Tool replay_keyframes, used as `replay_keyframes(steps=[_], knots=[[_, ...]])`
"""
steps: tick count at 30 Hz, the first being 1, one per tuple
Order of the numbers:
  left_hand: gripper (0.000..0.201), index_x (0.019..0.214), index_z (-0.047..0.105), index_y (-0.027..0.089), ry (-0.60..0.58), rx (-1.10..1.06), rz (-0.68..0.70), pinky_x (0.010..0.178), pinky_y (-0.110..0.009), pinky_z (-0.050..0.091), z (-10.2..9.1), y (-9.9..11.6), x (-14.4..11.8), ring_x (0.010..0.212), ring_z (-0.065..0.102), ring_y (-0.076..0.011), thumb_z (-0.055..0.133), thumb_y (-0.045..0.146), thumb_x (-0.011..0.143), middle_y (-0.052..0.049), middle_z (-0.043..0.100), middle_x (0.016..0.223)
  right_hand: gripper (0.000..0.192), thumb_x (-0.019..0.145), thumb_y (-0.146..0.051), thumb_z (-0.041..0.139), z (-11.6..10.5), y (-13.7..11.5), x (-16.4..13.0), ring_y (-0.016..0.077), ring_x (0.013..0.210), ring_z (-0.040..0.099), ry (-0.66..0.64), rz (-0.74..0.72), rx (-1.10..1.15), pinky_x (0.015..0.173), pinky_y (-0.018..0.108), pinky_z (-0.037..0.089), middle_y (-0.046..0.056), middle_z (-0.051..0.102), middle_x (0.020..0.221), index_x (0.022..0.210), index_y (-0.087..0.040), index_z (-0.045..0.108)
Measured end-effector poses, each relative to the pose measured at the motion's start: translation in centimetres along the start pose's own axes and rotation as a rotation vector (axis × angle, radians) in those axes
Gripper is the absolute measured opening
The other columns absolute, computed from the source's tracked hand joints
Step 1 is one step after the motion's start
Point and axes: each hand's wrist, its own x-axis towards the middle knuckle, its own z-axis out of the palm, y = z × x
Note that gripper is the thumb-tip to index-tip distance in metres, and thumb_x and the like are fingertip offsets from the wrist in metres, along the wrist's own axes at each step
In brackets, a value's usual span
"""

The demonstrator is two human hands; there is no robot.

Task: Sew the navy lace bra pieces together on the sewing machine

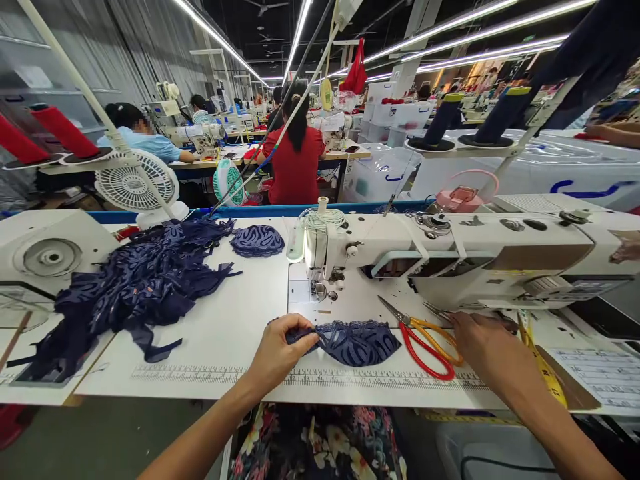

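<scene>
Near front edge of tabletop: lace piece (356, 342), dark blue, lying flat just ahead of the printed ruler strip (210, 373).
Left hand (278, 353): I see fingers curled, thumb and fingertips pinching the piece's left tip.
Right hand (483, 347): resting beside the scissors (425, 340), fingers stretched toward a small metal tool; whether they grip it I cannot tell.
Handling, my judgement: very light, limp, openwork; likely to fold, stretch or snag, not slippery.
Hold, my judgement: at the pointed ends or along the bound edge, both sides supported.
Behind: sewing machine (480, 257).
Left part of tabletop: heap of blue lace (140, 287).
</scene>
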Motion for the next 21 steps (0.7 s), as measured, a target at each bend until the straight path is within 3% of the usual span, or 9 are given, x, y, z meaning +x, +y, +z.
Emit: replay_keyframes(steps=[2, 4, 6, 9, 12, 14, 16, 19, 21], knots=[[0.013, 0.077, 0.065, 0.017, 0.018, 0.038, 0.029, 0.062, -0.024, 0.036, 0.1, -0.1, -0.2, 0.067, 0.048, -0.0128, 0.065, 0.03, 0.08, 0.0, 0.056, 0.072, 0.024, 0.089, -0.032, 0.036, -0.7, -1.4, -0.5, 0.0365, 0.073, 0.064, -0.007, 0.024, 0.012, 0.051, 0.036, 0.035, 0.019, 0.064, 0.077, 0.083, -0.021, 0.057], [0.01, 0.078, 0.065, 0.018, 0.03, 0.079, 0.066, 0.066, -0.025, 0.038, 0.4, 0.0, -0.4, 0.072, 0.051, -0.014, 0.064, 0.028, 0.08, 0.0, 0.058, 0.077, 0.023, 0.092, -0.036, 0.035, -1.4, -3.7, -1.2, 0.0319, 0.077, 0.065, -0.081, 0.049, 0.212, 0.056, 0.035, 0.041, 0.016, 0.067, 0.086, 0.094, -0.022, 0.053], [0.009, 0.078, 0.064, 0.018, 0.019, 0.105, 0.094, 0.068, -0.025, 0.038, 0.9, 0.3, -0.5, 0.074, 0.052, -0.0145, 0.064, 0.026, 0.08, 0.0, 0.058, 0.078, 0.026, 0.095, -0.043, 0.036, -1.9, -6.9, -1.9, 0.0242, 0.077, 0.064, -0.226, 0.037, 0.535, 0.061, 0.032, 0.045, 0.01, 0.067, 0.09, 0.106, -0.024, 0.051], [0.009, 0.077, 0.063, 0.018, -0.031, 0.117, 0.103, 0.065, -0.024, 0.037, 1.9, 0.8, -0.6, 0.071, 0.05, -0.0133, 0.065, 0.026, 0.08, 0.0, 0.057, 0.075, 0.042, 0.087, -0.048, 0.057, -2.1, -12.0, -2.3, 0.0165, 0.065, 0.055, -0.453, -0.015, 0.799, 0.056, 0.025, 0.041, -0.001, 0.06, 0.076, 0.121, -0.025, 0.049], [0.01, 0.087, 0.065, 0.018, -0.09, 0.105, 0.069, 0.06, -0.024, 0.035, 2.4, 1.0, -0.9, 0.064, 0.046, -0.0114, 0.062, 0.027, 0.082, 0.003, 0.051, 0.071, 0.019, 0.085, -0.039, 0.059, -1.7, -15.1, -1.9, 0.0123, 0.058, 0.043, -0.545, -0.108, 0.842, 0.053, 0.023, 0.033, -0.005, 0.048, 0.062, 0.089, -0.021, 0.062], [0.022, 0.103, 0.065, 0.02, -0.132, 0.057, 0.011, 0.058, -0.023, 0.035, 2.2, 1.0, -1.1, 0.061, 0.044, -0.0104, 0.059, 0.028, 0.084, 0.004, 0.047, 0.072, 0.015, 0.086, -0.03, 0.056, -1.4, -15.8, -1.7, 0.0115, 0.058, 0.041, -0.495, -0.171, 0.793, 0.054, 0.023, 0.03, -0.004, 0.046, 0.061, 0.077, -0.019, 0.061], [0.028, 0.111, 0.064, 0.021, -0.183, -0.01, -0.032, 0.058, -0.022, 0.035, 1.9, 1.0, -1.3, 0.062, 0.045, -0.0101, 0.057, 0.029, 0.085, 0.003, 0.047, 0.075, 0.011, 0.085, -0.023, 0.054, -1.3, -15.7, -1.6, 0.0114, 0.059, 0.041, -0.438, -0.215, 0.746, 0.055, 0.023, 0.029, -0.004, 0.048, 0.062, 0.08, -0.02, 0.063], [0.018, 0.095, 0.068, 0.017, -0.223, -0.12, -0.045, 0.061, -0.021, 0.036, 1.7, 0.8, -1.4, 0.067, 0.046, -0.0103, 0.059, 0.029, 0.084, 0.001, 0.05, 0.076, 0.012, 0.086, -0.027, 0.055, -1.2, -15.2, -1.5, 0.0112, 0.059, 0.04, -0.468, -0.216, 0.747, 0.056, 0.023, 0.029, -0.005, 0.048, 0.062, 0.079, -0.02, 0.061], [0.014, 0.085, 0.066, 0.016, -0.212, -0.205, -0.076, 0.061, -0.02, 0.035, 1.8, 0.7, -1.4, 0.067, 0.044, -0.0097, 0.062, 0.029, 0.083, 0.002, 0.051, 0.074, 0.023, 0.087, -0.037, 0.057, -1.0, -15.0, -1.2, 0.0107, 0.058, 0.037, -0.518, -0.167, 0.788, 0.054, 0.023, 0.027, -0.005, 0.042, 0.061, 0.073, -0.019, 0.055]])
